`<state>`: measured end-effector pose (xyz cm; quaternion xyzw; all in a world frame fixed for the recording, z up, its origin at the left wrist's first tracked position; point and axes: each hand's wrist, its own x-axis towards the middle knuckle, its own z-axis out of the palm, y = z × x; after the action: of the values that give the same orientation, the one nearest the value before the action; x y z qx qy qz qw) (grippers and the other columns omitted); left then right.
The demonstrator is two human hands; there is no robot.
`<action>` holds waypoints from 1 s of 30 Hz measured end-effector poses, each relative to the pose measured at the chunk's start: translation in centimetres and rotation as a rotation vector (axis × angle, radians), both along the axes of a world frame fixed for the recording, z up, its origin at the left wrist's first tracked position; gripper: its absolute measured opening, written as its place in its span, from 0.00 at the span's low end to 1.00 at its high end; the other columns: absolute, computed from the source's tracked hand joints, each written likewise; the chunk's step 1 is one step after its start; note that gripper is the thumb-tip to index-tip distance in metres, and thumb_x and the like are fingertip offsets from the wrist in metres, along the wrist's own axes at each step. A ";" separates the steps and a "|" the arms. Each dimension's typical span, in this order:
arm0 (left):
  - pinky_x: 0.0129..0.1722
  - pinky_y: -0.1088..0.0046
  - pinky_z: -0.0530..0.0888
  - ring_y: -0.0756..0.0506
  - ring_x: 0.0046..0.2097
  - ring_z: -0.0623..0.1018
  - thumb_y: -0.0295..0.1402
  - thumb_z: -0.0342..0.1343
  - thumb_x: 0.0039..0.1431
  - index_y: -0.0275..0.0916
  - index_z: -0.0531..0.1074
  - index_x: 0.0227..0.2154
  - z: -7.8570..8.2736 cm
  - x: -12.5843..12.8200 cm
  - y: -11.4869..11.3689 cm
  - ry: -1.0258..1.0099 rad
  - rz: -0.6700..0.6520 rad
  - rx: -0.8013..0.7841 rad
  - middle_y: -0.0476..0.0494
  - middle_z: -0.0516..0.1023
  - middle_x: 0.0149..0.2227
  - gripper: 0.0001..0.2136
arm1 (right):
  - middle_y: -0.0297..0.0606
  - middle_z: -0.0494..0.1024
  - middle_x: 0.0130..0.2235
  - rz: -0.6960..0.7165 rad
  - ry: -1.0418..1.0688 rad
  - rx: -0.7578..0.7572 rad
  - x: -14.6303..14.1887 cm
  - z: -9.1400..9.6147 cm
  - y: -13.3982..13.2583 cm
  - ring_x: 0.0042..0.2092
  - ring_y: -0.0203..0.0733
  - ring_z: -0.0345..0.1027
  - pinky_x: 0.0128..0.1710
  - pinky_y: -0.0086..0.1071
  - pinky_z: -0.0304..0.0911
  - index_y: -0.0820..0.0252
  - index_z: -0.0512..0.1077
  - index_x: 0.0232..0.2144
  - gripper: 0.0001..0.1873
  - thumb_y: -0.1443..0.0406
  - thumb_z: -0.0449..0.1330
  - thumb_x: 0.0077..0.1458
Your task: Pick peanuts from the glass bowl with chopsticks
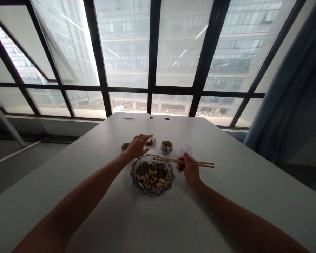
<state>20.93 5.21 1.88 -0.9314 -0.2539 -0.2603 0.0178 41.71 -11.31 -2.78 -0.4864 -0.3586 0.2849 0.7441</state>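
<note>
My left hand (138, 146) reaches past the bowl, thumb and fingers on either side of a small clear plastic box (154, 143) with dark brown seeds in it. In my right hand (189, 170) is a pair of wooden chopsticks (204, 164), held almost level and pointing left. Their tips lie above the far rim of a scalloped glass bowl (171, 181). Dark striped seeds (147, 168) fill the back of that bowl and peanuts (154, 182) its front. Behind my right hand stands another clear plastic box (186, 149), partly covered by the hand.
A small cup with dark characters (166, 147) stands between the two boxes. Another cup (124, 147) is partly hidden behind my left wrist. White paper (131, 115) lies at the table's (102, 211) far end, before the windows. A blue curtain (284, 88) hangs at right.
</note>
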 end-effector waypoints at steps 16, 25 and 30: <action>0.61 0.55 0.63 0.36 0.58 0.72 0.37 0.62 0.53 0.43 0.60 0.61 -0.9 0.3 0.5 -0.048 0.005 -0.061 0.39 0.72 0.58 0.33 | 0.36 0.76 0.22 0.050 -0.392 0.122 -0.9 3.2 3.1 0.23 0.36 0.66 0.23 0.31 0.62 0.58 0.74 0.26 0.26 0.42 0.61 0.52; 0.55 0.58 0.69 0.34 0.53 0.76 0.42 0.61 0.55 0.38 0.64 0.58 -0.7 1.4 1.7 0.055 0.069 -0.143 0.34 0.77 0.51 0.29 | 0.36 0.72 0.16 0.038 -0.376 0.044 0.2 5.9 1.8 0.17 0.33 0.60 0.16 0.28 0.55 0.59 0.74 0.19 0.33 0.36 0.57 0.50; 0.56 0.56 0.67 0.33 0.54 0.76 0.47 0.59 0.57 0.36 0.62 0.60 0.3 1.4 2.0 0.130 0.137 -0.215 0.33 0.78 0.50 0.32 | 0.37 0.69 0.11 0.183 -0.504 -0.094 0.8 8.3 -0.6 0.14 0.32 0.57 0.13 0.26 0.50 0.60 0.74 0.15 0.35 0.35 0.59 0.45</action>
<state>22.28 7.22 2.14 -0.9233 -0.3418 -0.1688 -0.0478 42.55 -11.87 5.54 -0.5414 -0.5614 0.2373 0.5791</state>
